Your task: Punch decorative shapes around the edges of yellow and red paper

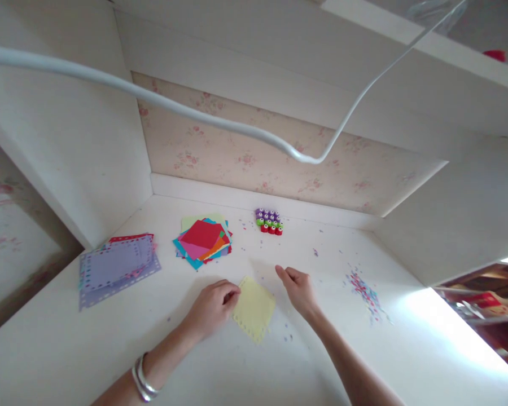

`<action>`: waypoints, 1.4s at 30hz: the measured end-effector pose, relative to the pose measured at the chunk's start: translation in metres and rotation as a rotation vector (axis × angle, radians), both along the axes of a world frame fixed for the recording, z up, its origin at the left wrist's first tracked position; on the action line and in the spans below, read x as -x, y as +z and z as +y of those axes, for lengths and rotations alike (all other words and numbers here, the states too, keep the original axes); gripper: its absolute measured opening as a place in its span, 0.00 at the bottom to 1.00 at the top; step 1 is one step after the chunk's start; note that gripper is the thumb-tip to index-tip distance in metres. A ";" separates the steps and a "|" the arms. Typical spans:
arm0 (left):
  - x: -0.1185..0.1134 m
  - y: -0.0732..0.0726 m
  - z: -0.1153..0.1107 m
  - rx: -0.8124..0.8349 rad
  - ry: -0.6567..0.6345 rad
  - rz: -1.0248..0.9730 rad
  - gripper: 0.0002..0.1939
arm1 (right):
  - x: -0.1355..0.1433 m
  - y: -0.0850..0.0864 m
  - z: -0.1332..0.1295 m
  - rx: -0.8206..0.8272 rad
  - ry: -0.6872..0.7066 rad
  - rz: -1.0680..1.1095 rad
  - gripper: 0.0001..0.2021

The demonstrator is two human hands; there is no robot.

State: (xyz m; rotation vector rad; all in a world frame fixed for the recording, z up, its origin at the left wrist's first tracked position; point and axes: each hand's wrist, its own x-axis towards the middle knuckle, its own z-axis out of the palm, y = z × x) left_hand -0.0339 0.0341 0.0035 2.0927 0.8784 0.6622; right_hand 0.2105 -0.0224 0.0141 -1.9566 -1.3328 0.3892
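A pale yellow sheet of paper [256, 309] lies on the white desk in front of me, with small punched holes along its left and lower edges. My left hand [214, 304] is closed in a pinch on the sheet's left corner. Just beyond the sheet's upper right side, my right hand [297, 286] is curled closed with the thumb up, apart from the paper. Whatever it may hold is hidden by the fingers. Small craft punches [270, 221] in purple, green and red stand in rows farther back.
At the back left lies a pile of coloured paper [203, 237]. Punched purple sheets [118, 268] are stacked at the far left. A heap of paper bits [366, 294] lies on the right, with more scattered about. A white cable [220, 121] crosses the view above.
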 end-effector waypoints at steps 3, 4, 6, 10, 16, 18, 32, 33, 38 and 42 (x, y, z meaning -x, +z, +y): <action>-0.001 0.001 -0.004 -0.030 -0.003 0.025 0.13 | 0.007 -0.010 -0.025 -0.027 0.053 0.176 0.26; -0.002 0.001 -0.005 -0.039 -0.002 0.034 0.13 | 0.007 -0.013 -0.029 -0.032 0.060 0.200 0.25; -0.003 0.002 -0.006 -0.049 0.007 0.048 0.13 | 0.007 -0.018 -0.032 -0.037 0.051 0.233 0.24; -0.005 0.002 -0.008 -0.056 0.019 0.056 0.12 | 0.008 -0.021 -0.029 -0.026 0.043 0.262 0.23; -0.006 -0.003 -0.007 -0.079 0.061 0.032 0.13 | 0.006 -0.021 -0.033 -0.040 0.064 0.313 0.21; -0.005 -0.004 -0.007 -0.090 0.112 0.025 0.13 | 0.003 -0.024 -0.032 -0.068 0.057 0.344 0.19; -0.006 0.004 -0.021 -0.202 0.001 0.181 0.10 | -0.005 -0.035 -0.029 -0.138 0.129 0.436 0.17; -0.006 0.005 -0.022 -0.214 -0.020 0.194 0.10 | -0.003 -0.034 -0.030 -0.120 0.143 0.421 0.16; -0.006 0.004 -0.020 -0.258 -0.051 0.233 0.11 | -0.003 -0.029 -0.031 -0.075 0.182 0.358 0.12; -0.005 0.002 -0.018 -0.270 -0.058 0.248 0.11 | -0.003 -0.023 -0.032 -0.041 0.220 0.310 0.07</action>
